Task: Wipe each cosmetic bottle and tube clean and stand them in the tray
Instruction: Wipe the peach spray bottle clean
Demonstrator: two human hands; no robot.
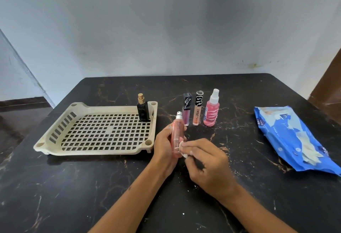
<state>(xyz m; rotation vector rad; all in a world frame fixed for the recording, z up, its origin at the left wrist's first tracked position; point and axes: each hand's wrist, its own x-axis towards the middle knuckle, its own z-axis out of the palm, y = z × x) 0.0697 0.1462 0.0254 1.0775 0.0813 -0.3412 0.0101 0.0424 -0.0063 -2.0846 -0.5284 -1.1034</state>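
**Wiping the slim pink spray bottle beside the tray**

The left hand (164,145) is gripping a slim pink spray bottle (177,137) with its fingers curled round the body. The bottle is standing nearly upright above the table (110,186), its silver nozzle pointing up and tilting slightly toward the far edge.

The right hand (206,160) is pinching a small white wipe (182,149) between the thumb and the fingertips. The wipe is pressing against the lower right side of the slim pink spray bottle. The remaining fingers of the right hand are curling inward beneath the palm.

The cream tray (55,135) is sitting on the left part of the table, just beside the left hand. Its floor is a grid of square holes. A dark perfume bottle (143,110) with a gold nozzle is standing upright in the far right corner of the tray.

Three items are standing upright in a row on the table, just beyond the hands and to the right of the tray:

- a lip gloss tube with a black cap (186,110), nearest the tray and partly hidden by the held bottle;
- a peach lip gloss tube (197,112) with a black-and-white patterned cap;
- a wider pink spray bottle (211,112) with a clear cap.

A blue pack of wipes (287,133) is lying flat at the right side of the table, well apart from the hands. White specks are lying scattered over the dark tabletop.
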